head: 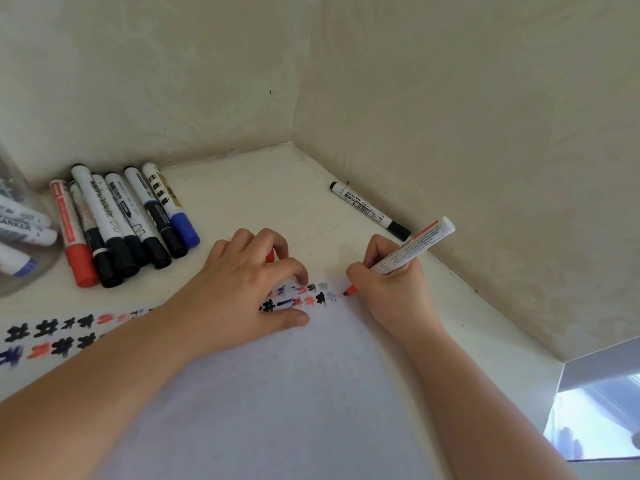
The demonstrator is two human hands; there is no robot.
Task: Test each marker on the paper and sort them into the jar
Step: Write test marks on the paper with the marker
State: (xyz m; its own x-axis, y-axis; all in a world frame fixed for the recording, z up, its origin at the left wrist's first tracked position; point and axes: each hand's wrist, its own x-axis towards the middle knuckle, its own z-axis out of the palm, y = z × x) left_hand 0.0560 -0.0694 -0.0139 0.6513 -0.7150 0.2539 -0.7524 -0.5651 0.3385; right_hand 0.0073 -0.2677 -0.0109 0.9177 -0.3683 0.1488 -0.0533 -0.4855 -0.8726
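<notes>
The right hand (388, 278) grips a red marker (408, 252), tip just above the paper (277, 393); the left hand (249, 289) presses the sheet, seemingly hiding the cap. A smudge risks misjudging it for the jar (20, 220).

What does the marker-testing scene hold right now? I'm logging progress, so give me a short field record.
right hand: grips uncapped red marker, tip at the paper
left hand: pressed on the paper, red cap between its fingers
test marks: black, red and blue rows
capped markers: seven in a row by the jar
jar contents: several markers
lone marker: black-capped, near right wall
</notes>
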